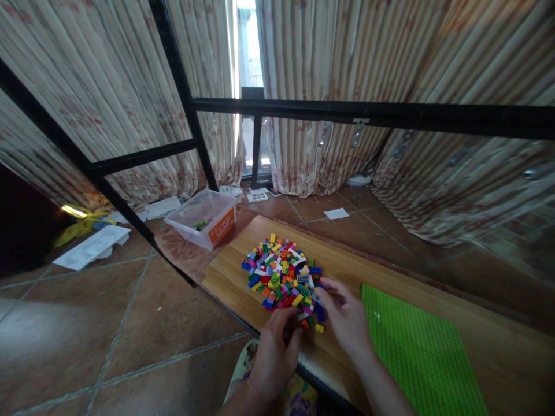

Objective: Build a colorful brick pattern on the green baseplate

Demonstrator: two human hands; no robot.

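Note:
A heap of small multicoloured toy building bricks (284, 271) is spread on a low wooden table (234, 248). At the near edge of the heap, my left hand (277, 346) has its fingers curled inward beside a whitish brick (302, 316); whatever lies within them is hidden. My right hand (347, 318) reaches into the right side of the heap. Its thumb and index finger are drawn close together among blue and pale bricks, and any piece between them is too small to make out. A green studded baseplate (420, 346) lies flat to the right of this hand.
A clear plastic tub (202, 219) with an orange label and a few pieces inside stands beyond the table's left end. Black metal bars (303, 106) cross in front of the curtains (329, 58). White packaging (93, 245) and paper (337, 213) lie on the tiled floor.

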